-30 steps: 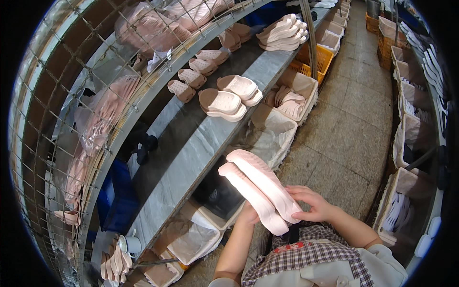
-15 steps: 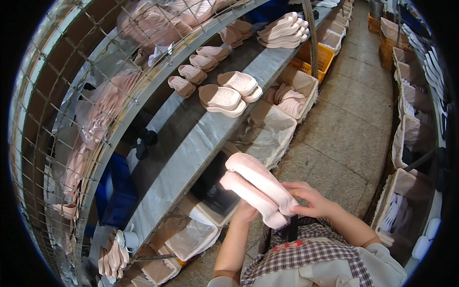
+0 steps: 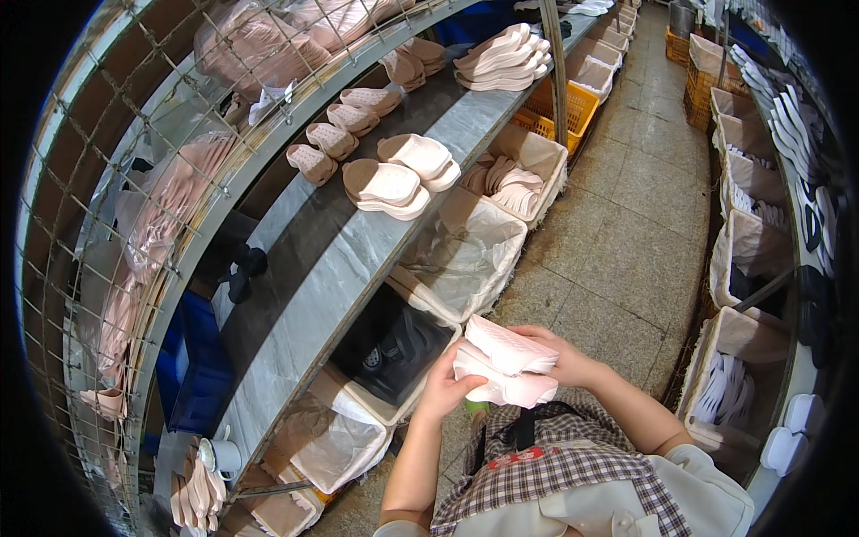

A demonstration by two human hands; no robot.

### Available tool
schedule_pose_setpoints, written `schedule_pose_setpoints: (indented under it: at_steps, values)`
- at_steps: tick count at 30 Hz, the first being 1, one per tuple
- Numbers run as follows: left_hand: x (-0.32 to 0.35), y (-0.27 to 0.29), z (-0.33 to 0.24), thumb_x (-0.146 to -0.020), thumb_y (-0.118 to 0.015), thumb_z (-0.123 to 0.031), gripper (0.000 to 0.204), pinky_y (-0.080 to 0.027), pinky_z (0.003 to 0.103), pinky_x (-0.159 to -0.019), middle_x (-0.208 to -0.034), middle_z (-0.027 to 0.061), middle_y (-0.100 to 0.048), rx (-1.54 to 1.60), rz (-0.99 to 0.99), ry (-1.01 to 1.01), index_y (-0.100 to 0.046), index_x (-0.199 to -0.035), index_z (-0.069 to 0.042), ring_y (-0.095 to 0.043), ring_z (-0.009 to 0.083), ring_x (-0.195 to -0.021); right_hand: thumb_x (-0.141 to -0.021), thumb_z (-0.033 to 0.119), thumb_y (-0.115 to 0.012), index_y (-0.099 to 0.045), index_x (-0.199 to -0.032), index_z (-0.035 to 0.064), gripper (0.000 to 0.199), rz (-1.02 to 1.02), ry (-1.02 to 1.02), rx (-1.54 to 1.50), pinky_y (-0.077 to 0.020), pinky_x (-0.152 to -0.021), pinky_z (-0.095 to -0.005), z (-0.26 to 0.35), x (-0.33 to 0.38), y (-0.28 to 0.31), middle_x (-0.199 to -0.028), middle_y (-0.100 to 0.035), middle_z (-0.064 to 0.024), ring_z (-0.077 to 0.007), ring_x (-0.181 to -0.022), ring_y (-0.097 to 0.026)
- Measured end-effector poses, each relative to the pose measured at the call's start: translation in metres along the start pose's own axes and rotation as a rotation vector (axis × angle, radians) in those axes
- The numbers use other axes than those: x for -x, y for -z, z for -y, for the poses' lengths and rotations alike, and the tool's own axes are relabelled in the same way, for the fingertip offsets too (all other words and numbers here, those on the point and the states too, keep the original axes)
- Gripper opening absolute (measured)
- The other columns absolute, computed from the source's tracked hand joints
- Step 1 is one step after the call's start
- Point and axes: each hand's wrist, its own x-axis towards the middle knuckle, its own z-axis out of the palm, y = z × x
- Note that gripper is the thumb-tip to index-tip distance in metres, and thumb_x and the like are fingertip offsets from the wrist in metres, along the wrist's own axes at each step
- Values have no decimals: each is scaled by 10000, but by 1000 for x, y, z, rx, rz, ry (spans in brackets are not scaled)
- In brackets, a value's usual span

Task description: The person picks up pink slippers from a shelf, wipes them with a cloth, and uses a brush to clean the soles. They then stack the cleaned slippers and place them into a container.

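In front of my apron I hold a bundle of pale pink shoe soles (image 3: 508, 347) with ribbed surfaces. My left hand (image 3: 443, 385) grips its left side, thumb across the front. My right hand (image 3: 565, 356) is closed round the right side, with its fingertips partly hidden behind the soles. Nearest on the left is a grey bench (image 3: 304, 277). On it lie two short stacks of pale soles (image 3: 385, 185), beside a row of pink perforated clog uppers (image 3: 331, 140).
Lined baskets (image 3: 461, 255) stand along the bench's edge; one holds pink pieces (image 3: 514, 183). A dark box (image 3: 394, 349) sits below the bench. Wire mesh (image 3: 89, 224) and a blue crate (image 3: 201, 358) are at left. More baskets (image 3: 734, 345) line the right side of the tiled aisle (image 3: 608, 242).
The soles have come closer to my body and turned from lengthwise to a flatter, foreshortened angle. My left hand has moved from underneath to their left side. The view has shifted slightly right.
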Motion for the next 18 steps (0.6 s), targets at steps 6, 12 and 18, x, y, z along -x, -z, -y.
schedule_pose_setpoints:
  at_steps: [6,12,18]
  values:
    - [-14,6,1,-902,-554,-178,486,-526,383,-837,-1193,168,-537,428,-364,54,-361,-1296,32,-591,278,-1015,-796,331,-693,-536,-1259,60,558,-14,96,-50,-323,-1033,-401,45,-3,-11,-1312,-407,-163,-317,-1233,-397]
    - [-1,-8,-2,-935,-474,-371,512,-493,423,-842,-1282,161,-452,1055,-163,-73,-389,-1332,-60,-535,312,-1049,-775,369,-706,-488,-1308,62,653,74,305,-36,-289,-1052,-423,85,-18,-19,-1403,-332,-173,-318,-1292,-336]
    - [-11,-25,-34,-910,-522,-388,574,-479,454,-858,-1268,181,-439,1453,120,-119,-362,-1340,-42,-525,333,-1036,-793,383,-687,-422,-1340,34,701,116,356,-116,-260,-1071,-435,89,-21,-26,-1436,-335,-165,-312,-1316,-323]
